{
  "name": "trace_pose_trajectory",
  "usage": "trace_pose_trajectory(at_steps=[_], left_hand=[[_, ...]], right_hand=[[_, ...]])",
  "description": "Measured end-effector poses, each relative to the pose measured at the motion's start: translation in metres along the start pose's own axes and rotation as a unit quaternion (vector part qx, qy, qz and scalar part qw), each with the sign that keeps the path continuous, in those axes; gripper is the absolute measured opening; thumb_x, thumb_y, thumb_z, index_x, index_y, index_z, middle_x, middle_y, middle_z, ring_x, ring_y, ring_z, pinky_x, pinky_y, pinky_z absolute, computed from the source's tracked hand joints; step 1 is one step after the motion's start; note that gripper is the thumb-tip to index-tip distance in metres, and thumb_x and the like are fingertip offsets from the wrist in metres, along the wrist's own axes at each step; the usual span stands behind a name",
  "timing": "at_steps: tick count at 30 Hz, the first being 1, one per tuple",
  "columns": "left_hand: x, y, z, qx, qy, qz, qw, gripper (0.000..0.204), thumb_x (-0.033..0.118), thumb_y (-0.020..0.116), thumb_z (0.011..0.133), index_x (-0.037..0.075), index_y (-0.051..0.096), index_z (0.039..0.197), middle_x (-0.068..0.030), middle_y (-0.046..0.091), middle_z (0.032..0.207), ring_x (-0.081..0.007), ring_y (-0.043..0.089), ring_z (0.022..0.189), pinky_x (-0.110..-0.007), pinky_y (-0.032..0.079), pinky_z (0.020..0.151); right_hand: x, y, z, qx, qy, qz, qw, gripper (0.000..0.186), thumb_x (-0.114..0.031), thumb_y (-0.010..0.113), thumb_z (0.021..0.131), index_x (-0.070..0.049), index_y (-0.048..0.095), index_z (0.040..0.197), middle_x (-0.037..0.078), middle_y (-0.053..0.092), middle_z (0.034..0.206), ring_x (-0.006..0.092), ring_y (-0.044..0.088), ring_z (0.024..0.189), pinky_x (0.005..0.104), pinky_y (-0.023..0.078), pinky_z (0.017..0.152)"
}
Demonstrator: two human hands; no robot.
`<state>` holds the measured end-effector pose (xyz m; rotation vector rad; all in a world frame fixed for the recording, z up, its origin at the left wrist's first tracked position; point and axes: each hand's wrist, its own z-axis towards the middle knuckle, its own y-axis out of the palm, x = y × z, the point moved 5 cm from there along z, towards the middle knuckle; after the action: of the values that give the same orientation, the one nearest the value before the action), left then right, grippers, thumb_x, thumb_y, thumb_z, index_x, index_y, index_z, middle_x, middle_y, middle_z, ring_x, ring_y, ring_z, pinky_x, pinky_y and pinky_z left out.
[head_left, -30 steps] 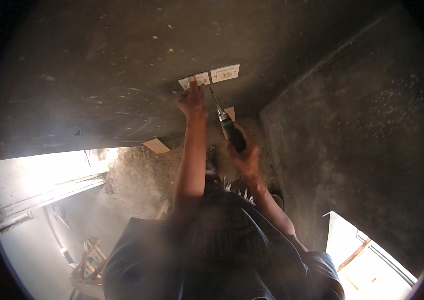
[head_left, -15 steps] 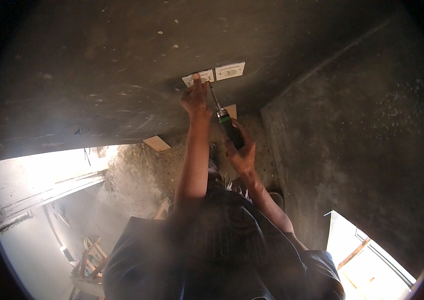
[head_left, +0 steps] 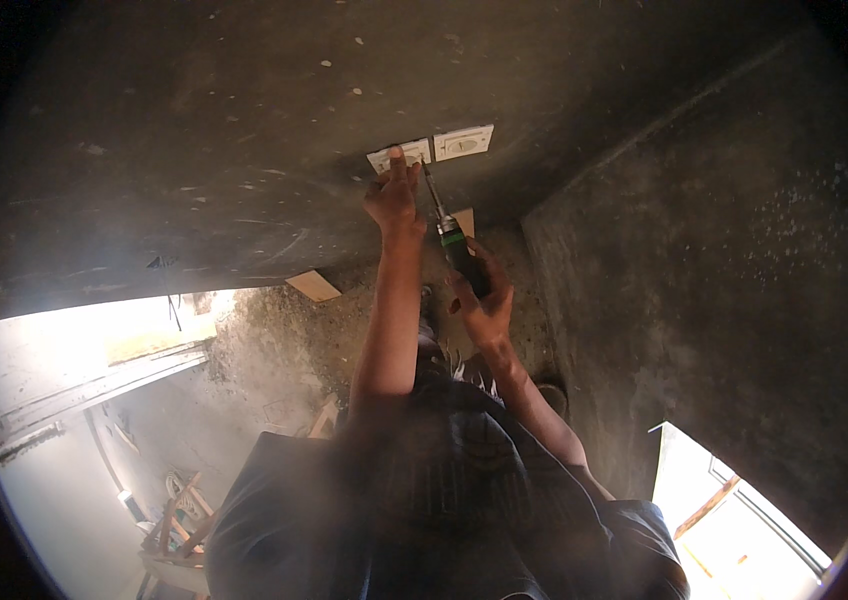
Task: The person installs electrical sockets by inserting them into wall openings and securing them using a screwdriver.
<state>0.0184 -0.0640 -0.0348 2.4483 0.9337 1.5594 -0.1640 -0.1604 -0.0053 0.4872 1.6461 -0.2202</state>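
Two white wall sockets sit side by side on the dark wall. Against the left socket point(head_left: 379, 162) my left hand point(head_left: 391, 205) is pressed, with one finger laid up its face and the other fingers bent at its lower edge. My right hand point(head_left: 485, 305) is wrapped round the dark handle of a screwdriver point(head_left: 455, 240) with a green band. Its metal shaft slants up to the left socket's lower right corner, beside my left fingers; the exact contact of the tip is too small to tell. The right socket point(head_left: 463, 143) is untouched.
A flat pale tile-like piece point(head_left: 313, 286) lies at the wall's foot, and another pale piece point(head_left: 463, 222) stands behind the screwdriver. A rough side wall point(head_left: 704, 260) rises on the right. Wooden pieces point(head_left: 184, 525) are piled at the lower left, near a bright opening point(head_left: 94, 340).
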Motion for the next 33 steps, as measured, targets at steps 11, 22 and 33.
trace_pose_trajectory(at_steps=[11, 22, 33], left_hand=[[0.000, 0.001, -0.001, 0.002, 0.012, -0.031, 0.999, 0.041, 0.021, 0.078, 0.085, -0.007, 0.049, 0.095, -0.0173, 0.063, 0.095, -0.0241, 0.068, 0.085, -0.027, 0.060, 0.072], [0.000, 0.001, 0.003, -0.011, 0.014, -0.025, 1.000, 0.048, 0.026, 0.077, 0.085, -0.010, 0.051, 0.103, -0.0181, 0.063, 0.101, -0.0257, 0.067, 0.091, -0.030, 0.058, 0.080], [0.003, 0.006, -0.017, -0.031, 0.011, -0.023, 0.999, 0.051, 0.029, 0.070, 0.091, -0.013, 0.047, 0.109, -0.0221, 0.058, 0.111, -0.0275, 0.061, 0.108, -0.035, 0.052, 0.099]], right_hand=[[0.000, -0.003, -0.001, -0.002, 0.042, 0.014, 0.999, 0.045, -0.007, 0.063, 0.086, -0.002, 0.052, 0.130, 0.010, 0.062, 0.101, 0.0139, 0.060, 0.077, 0.0300, 0.051, 0.067], [-0.025, 0.013, -0.015, 0.069, -0.247, -0.239, 0.937, 0.053, 0.000, 0.060, 0.078, -0.002, 0.053, 0.130, 0.022, 0.056, 0.118, 0.0349, 0.058, 0.102, 0.0418, 0.050, 0.083], [0.019, 0.028, -0.029, 0.179, 0.245, 0.482, 0.822, 0.035, -0.032, 0.052, 0.099, -0.011, 0.050, 0.127, 0.009, 0.060, 0.098, 0.0171, 0.056, 0.069, 0.0259, 0.045, 0.056]])
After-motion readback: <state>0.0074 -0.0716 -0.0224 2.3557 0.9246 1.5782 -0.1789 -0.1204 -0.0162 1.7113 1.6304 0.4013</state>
